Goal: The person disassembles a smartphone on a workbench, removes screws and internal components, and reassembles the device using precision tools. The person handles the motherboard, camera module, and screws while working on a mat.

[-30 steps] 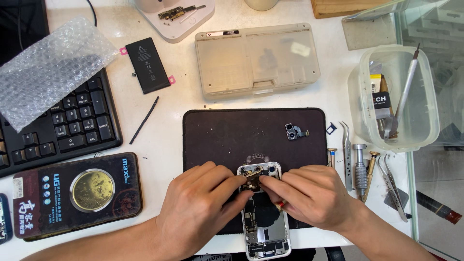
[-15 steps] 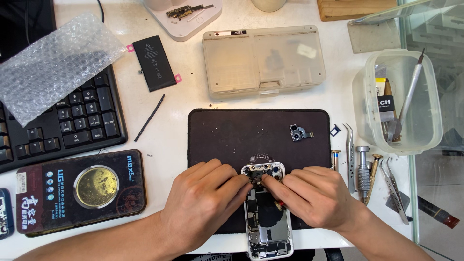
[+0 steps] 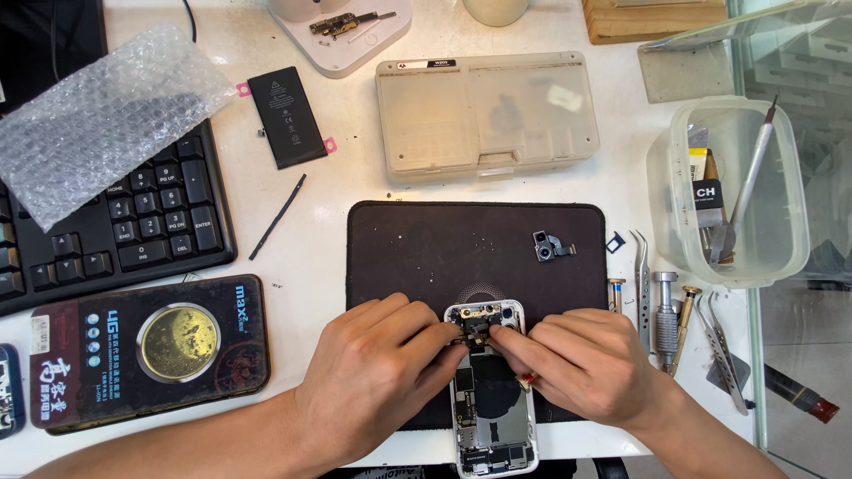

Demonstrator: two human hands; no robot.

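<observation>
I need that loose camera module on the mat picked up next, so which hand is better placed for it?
Probably the right hand: the camera module lies on the dark mat just above it, while the left hand sits farther across the opened phone.

Opened phone [image 3: 491, 399]: upper left part covered by fingertips of both hands; small part pinched there too small to be identified. Phone's near end cut by near edge. Keyboard [image 3: 115, 231] cut by left edge, far part hidden under bubble wrap [image 3: 98, 115]. Wooden block [image 3: 652, 18] and cup [image 3: 495, 9] cut by far edge. Both forearms cut by near edge.
</observation>
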